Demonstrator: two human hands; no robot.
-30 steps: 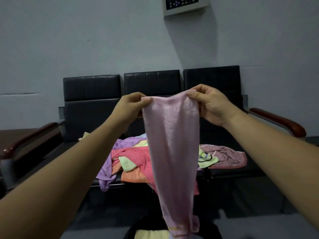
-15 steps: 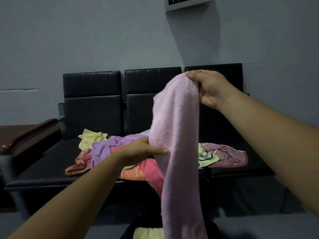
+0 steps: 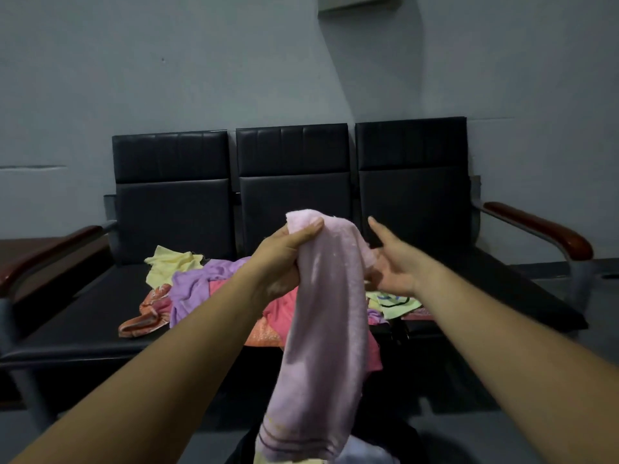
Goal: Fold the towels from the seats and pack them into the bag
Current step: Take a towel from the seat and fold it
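L hand point(image 3: 284, 262) grips pink towel point(image 3: 325, 313) near its top fold, fingers curled round it. R hand point(image 3: 393, 266) released, fingers spread, palm just beside towel's right edge. Towel hangs doubled, lower end over black bag point(image 3: 395, 437), near. Other towels point(image 3: 207, 286) piled on seats point(image 3: 83, 316), far

You face a plain grey wall point(image 3: 201, 61). A row of three black padded seats point(image 3: 170, 209) stands against it, backrests upright. A brown left armrest point(image 3: 57, 246) and right armrest point(image 3: 542, 226) close the row. A white panel point(image 3: 355, 1) sits high on the wall, cut by the frame's top edge. The floor point(image 3: 603, 336) is grey. Lighting is dim.
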